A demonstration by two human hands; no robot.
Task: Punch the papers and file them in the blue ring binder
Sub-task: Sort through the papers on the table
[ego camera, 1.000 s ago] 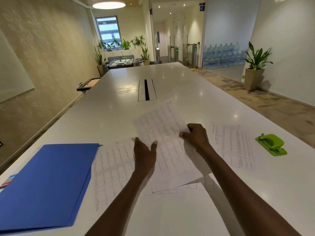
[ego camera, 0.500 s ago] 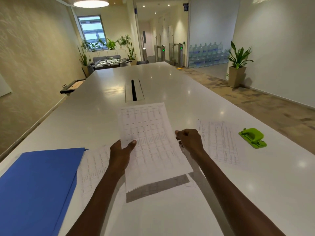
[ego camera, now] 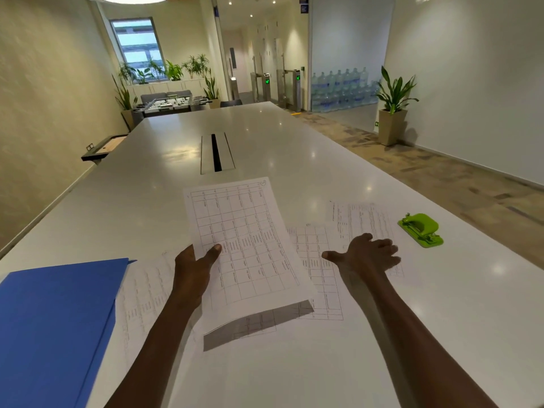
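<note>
Head view, long white table [ego camera: 294, 148]. Left hand [ego camera: 192, 267] holds one printed grid sheet [ego camera: 244, 245] by its left edge, thumb on top, fingers hidden beneath; the sheet is lifted off the table and throws a shadow on the papers below. Right hand [ego camera: 366, 256] is spread, fingers relaxed, palm down over the loose papers on the right; contact with them cannot be confirmed, and it holds nothing.

Loose sheets on the table: one with a grid [ego camera: 319, 269] partly under the lifted sheet, one further right [ego camera: 362, 219] near the hole punch, one to the left [ego camera: 144, 293] just beside the binder.

Blue ring binder [ego camera: 56, 328] lies closed and flat at the near left corner. Green hole punch [ego camera: 421, 229] sits on the table right of the papers, apart from the right hand.

Background: potted plant [ego camera: 393, 107] by the right wall, stacked water bottles [ego camera: 341, 89] behind glass.
</note>
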